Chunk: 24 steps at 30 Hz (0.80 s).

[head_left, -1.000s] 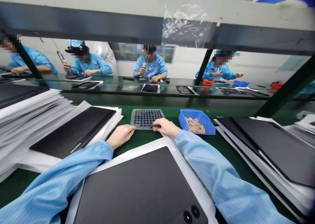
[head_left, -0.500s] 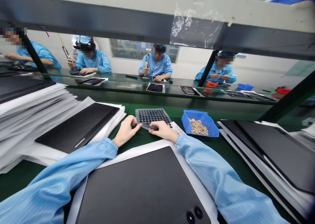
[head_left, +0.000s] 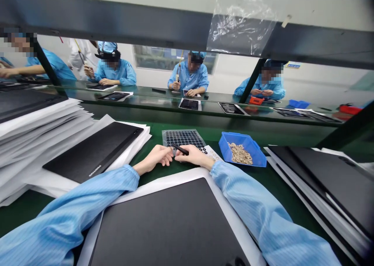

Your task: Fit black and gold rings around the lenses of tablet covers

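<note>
My right hand (head_left: 193,155) is closed round a slim black tool (head_left: 180,149), whose tip points left toward my other hand. My left hand (head_left: 157,156) has its fingers curled and pressed together near that tip; a small greyish translucent piece (head_left: 174,151) shows at its fingertips, too small to name. Just behind the hands lies a clear sheet of black ring stickers (head_left: 184,135). A white sheet with rings (head_left: 212,153) is partly covered by my right hand. Below my forearms a large dark tablet cover (head_left: 166,219) rests on white paper (head_left: 136,194).
A blue bin (head_left: 257,155) of small tan rings (head_left: 240,153) stands right of the hands. Dark covers with paper are stacked at right (head_left: 330,180) and left (head_left: 93,153). A metal shelf beam (head_left: 117,24) crosses overhead. Co-workers (head_left: 188,75) sit at the far bench.
My left hand has moved slightly down and right, its fingers now curled in. The black tool has tilted in my right hand. The view has shifted a little.
</note>
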### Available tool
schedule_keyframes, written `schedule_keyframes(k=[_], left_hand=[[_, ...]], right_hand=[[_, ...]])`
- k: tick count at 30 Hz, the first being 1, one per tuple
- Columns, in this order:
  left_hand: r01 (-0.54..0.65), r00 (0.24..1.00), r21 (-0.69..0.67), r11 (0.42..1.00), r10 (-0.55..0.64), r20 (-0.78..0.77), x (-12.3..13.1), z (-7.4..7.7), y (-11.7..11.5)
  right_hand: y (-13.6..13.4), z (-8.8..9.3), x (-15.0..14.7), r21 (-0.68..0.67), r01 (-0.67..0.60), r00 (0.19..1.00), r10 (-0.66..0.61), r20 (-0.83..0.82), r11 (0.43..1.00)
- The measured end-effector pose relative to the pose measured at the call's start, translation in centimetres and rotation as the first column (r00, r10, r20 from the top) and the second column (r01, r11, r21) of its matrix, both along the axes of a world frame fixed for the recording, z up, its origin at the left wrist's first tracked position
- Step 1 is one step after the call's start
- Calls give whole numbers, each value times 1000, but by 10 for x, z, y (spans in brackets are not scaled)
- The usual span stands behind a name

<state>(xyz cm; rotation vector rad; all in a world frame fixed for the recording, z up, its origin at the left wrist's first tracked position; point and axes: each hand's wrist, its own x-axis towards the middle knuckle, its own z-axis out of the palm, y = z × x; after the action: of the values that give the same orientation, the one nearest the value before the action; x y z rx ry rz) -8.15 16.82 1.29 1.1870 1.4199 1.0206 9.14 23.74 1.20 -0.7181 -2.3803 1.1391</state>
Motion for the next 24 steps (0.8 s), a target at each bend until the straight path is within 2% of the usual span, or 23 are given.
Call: schedule_keyframes(k=[3, 7, 13, 17, 24], left_hand=[[3, 1000, -7, 1000, -3, 11, 0, 1, -2], [4, 1000, 8, 1000, -4, 15, 2, 1, -3], [-18, 1000, 51, 999, 17, 27, 3, -1, -4], [-18, 1000, 61, 998, 16, 25, 3, -3, -4], [28, 1000, 91, 995, -29, 8, 1, -7, -3]], right_hand=[[-3, -6, -3, -48, 24, 997, -28, -77, 999], [-8, -11, -5, -46, 85, 985, -91, -147, 995], [-13, -12, -6, 154, 173, 969, -140, -204, 973], [-12, -14, -6, 169, 159, 972, -125, -198, 973], [-9, -18, -5, 102, 89, 980, -69, -186, 991]])
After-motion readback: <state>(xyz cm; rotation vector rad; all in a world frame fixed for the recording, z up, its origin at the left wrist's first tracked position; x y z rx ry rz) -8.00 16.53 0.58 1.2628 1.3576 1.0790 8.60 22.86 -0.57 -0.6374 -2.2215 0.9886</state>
